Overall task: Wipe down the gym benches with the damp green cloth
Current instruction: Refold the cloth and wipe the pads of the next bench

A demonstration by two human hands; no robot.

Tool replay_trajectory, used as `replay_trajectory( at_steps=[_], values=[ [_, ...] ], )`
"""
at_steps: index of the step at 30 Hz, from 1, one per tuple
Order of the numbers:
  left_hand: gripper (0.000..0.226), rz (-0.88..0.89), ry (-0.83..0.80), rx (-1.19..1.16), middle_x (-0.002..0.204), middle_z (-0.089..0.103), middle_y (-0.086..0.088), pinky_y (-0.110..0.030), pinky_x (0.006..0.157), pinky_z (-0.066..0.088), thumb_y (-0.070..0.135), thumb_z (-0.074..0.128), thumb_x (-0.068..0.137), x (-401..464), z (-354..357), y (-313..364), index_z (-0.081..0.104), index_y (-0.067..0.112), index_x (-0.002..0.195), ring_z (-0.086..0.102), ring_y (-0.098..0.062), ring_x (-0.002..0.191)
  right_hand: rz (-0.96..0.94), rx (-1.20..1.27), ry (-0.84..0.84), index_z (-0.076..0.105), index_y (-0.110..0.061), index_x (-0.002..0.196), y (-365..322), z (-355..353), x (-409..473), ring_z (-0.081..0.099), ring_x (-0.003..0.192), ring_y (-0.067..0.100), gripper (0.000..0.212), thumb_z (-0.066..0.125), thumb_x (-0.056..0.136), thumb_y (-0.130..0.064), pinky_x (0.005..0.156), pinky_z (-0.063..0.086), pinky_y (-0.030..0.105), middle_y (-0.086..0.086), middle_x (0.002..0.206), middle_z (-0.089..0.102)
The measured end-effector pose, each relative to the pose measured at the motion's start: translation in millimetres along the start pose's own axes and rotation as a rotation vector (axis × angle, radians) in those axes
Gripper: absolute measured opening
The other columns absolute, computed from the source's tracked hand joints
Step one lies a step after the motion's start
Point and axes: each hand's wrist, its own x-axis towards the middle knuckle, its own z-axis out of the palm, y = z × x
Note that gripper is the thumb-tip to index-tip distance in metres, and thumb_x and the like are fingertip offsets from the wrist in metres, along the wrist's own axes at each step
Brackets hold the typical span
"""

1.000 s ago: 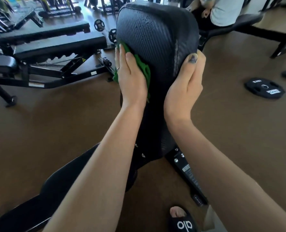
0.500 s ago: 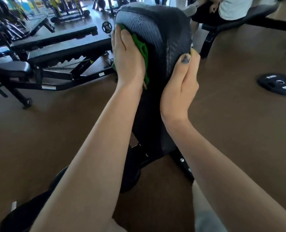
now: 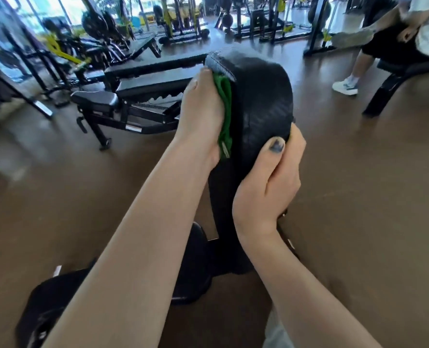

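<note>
- Green cloth [image 3: 224, 114] lies pressed flat under the left hand [image 3: 202, 111], fingers straight, against the upright backrest pad's [image 3: 263, 101] left face.
- Right hand [image 3: 271, 182] grips the pad's right edge, fingers curled behind.
- Another bench [image 3: 148, 90] stands beyond.

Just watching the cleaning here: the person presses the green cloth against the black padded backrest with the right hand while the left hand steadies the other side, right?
Not quite: the hands are swapped. In the head view the left hand presses the green cloth against the black padded backrest, while the right hand steadies the other side.
</note>
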Motion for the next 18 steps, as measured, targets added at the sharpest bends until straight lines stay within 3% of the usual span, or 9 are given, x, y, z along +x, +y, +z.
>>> replay_trajectory(
  at_steps=[1,4,6,9,12,14,16,18],
  values=[
    [0.033,-0.036,0.018,-0.019,0.078,0.066,-0.011,-0.046,0.08,0.059,0.025,0.04,0.104,2,3,9,0.065,0.009,0.091,0.064,-0.029,0.078,-0.004,0.007,-0.004,0.054,-0.016,0.138,0,0,0,0.066,0.1,0.028,0.046,0.029,0.106,-0.036,0.081,0.052,0.05,0.005,0.115,0.07],
    [0.024,-0.037,0.094,0.028,0.075,0.059,-0.009,-0.039,0.07,0.054,0.025,0.044,0.1,0,8,23,0.059,0.011,0.089,0.057,-0.027,0.071,0.005,0.027,-0.032,0.048,-0.025,0.138,1,1,2,0.066,0.101,0.033,0.041,0.027,0.106,-0.041,0.083,0.052,0.054,0.013,0.117,0.07],
    [0.036,-0.039,0.091,0.07,0.061,0.061,-0.003,-0.029,0.061,0.053,0.021,0.043,0.103,-19,9,18,0.06,0.013,0.073,0.06,-0.021,0.057,-0.001,0.042,-0.038,0.053,-0.016,0.138,2,1,2,0.066,0.105,0.031,0.046,0.029,0.106,-0.038,0.084,0.053,0.053,0.011,0.119,0.069],
    [0.042,0.035,-0.039,0.099,0.058,0.063,0.002,-0.028,0.056,0.052,0.026,0.039,0.109,-41,12,8,0.062,0.016,0.076,0.063,-0.015,0.054,-0.018,0.056,-0.031,0.056,-0.007,0.135,2,0,3,0.066,0.104,0.026,0.046,0.031,0.105,-0.032,0.082,0.054,0.046,0.007,0.119,0.068],
    [0.041,0.008,-0.003,0.132,0.06,0.055,-0.002,-0.028,0.055,0.051,0.028,0.034,0.11,-36,16,24,0.053,0.015,0.076,0.057,-0.019,0.057,-0.021,0.059,-0.035,0.055,-0.009,0.136,5,0,2,0.061,0.103,0.008,0.044,0.032,0.105,-0.031,0.084,0.051,0.029,-0.017,0.116,0.06],
    [0.034,0.017,-0.002,0.177,0.076,0.049,-0.011,-0.035,0.065,0.053,0.028,0.032,0.109,-32,17,37,0.049,0.015,0.083,0.051,-0.022,0.071,-0.023,0.039,-0.036,0.054,-0.011,0.137,8,2,1,0.051,0.101,-0.008,0.043,0.033,0.105,-0.031,0.086,0.042,0.015,-0.033,0.115,0.047],
    [0.034,0.043,-0.017,0.191,0.073,0.044,-0.012,-0.032,0.061,0.052,0.024,0.03,0.108,-29,15,43,0.046,0.017,0.079,0.046,-0.022,0.065,-0.046,0.037,-0.034,0.055,-0.01,0.135,9,2,2,0.049,0.1,-0.012,0.041,0.034,0.105,-0.029,0.085,0.04,0.013,-0.036,0.113,0.044],
    [0.038,0.066,-0.017,0.203,0.065,0.042,-0.006,-0.026,0.057,0.049,0.02,0.031,0.107,-23,10,37,0.042,0.021,0.071,0.043,-0.02,0.056,-0.059,0.047,-0.02,0.058,-0.006,0.132,9,3,2,0.051,0.096,-0.005,0.041,0.035,0.105,-0.026,0.083,0.043,0.017,-0.032,0.112,0.046]
  ],
)
